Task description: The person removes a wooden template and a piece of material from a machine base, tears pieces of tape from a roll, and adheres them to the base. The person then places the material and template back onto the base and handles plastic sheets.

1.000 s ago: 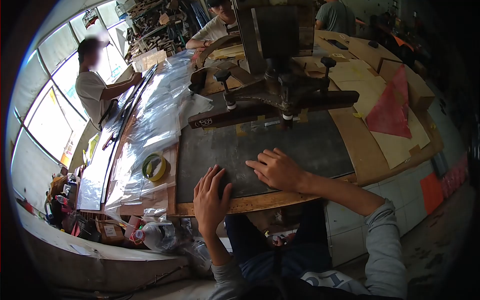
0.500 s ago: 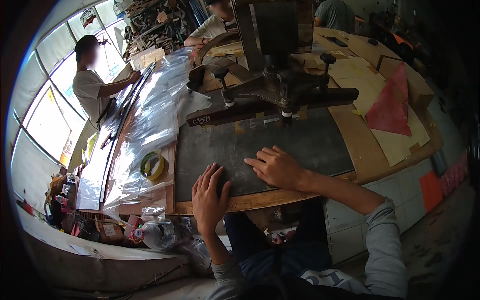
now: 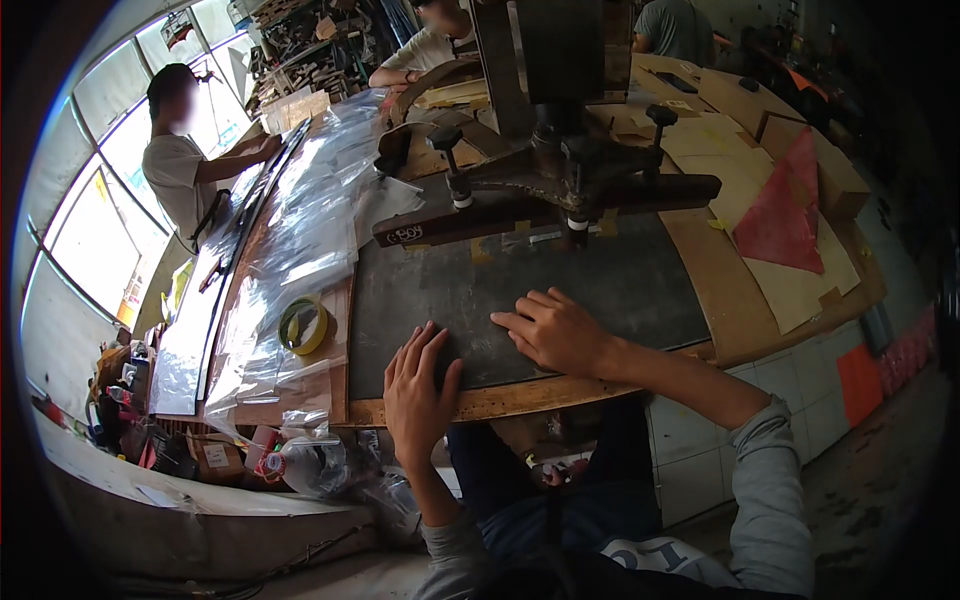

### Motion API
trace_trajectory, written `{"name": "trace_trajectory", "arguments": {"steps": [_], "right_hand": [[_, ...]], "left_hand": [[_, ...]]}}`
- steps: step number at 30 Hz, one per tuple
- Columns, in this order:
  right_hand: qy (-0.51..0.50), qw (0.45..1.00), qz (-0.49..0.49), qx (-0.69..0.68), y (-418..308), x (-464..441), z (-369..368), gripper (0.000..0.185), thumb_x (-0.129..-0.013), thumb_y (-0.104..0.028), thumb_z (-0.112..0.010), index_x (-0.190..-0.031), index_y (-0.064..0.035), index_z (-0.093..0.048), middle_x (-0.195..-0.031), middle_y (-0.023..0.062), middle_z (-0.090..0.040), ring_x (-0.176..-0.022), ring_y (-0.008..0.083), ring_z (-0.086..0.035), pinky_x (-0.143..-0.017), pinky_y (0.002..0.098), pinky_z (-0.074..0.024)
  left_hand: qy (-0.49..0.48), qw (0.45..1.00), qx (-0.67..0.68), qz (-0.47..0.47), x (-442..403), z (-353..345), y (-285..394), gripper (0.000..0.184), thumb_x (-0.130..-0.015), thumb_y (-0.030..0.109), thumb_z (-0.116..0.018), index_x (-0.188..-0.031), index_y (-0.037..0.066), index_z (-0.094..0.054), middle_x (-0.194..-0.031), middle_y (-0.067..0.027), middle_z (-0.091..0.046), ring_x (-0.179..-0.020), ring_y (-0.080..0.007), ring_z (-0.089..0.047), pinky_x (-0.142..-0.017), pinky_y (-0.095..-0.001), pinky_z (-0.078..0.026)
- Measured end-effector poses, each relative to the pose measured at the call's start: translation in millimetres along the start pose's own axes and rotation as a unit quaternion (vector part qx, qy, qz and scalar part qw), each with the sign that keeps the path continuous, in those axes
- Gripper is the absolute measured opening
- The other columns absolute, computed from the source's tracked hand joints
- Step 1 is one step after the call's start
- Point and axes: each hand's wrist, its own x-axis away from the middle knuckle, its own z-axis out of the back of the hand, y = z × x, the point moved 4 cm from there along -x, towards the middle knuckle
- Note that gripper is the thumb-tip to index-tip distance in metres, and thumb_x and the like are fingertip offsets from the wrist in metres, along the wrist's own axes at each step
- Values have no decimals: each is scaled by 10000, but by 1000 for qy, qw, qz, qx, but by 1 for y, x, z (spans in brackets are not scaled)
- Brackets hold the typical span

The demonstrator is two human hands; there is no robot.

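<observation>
One large wooden-edged table [image 3: 520,397] spreads across my remote head view, its near side topped by a flat dark grey board [image 3: 450,285] whose far part lies beneath a dark metal crossbar [image 3: 510,215]. On the board's near part I see the left hand [image 3: 420,390], palm down, fingers slightly spread; the right hand [image 3: 555,335] has its index finger stretched leftward and the others curled, around what, if anything, I cannot tell. Left of the board lies a yellow tape roll [image 3: 320,330].
</observation>
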Motion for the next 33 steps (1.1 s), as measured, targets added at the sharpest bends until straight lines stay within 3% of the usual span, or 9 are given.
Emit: {"name": "trace_trajectory", "arguments": {"steps": [33], "right_hand": [[-20, 1000, 1, -2, 0, 0, 1, 261, -832, -155, -634, -1069, -51, -661, -876, 75, -610, -862, 210, -599, -795, 349, -463]], "left_hand": [[0, 1000, 2, 0, 1, 1, 0, 381, -892, 269, -588, -1220, 76, -572, -1308, -102, -548, -1250, -275, -481, -1041, -421, -345]]}}
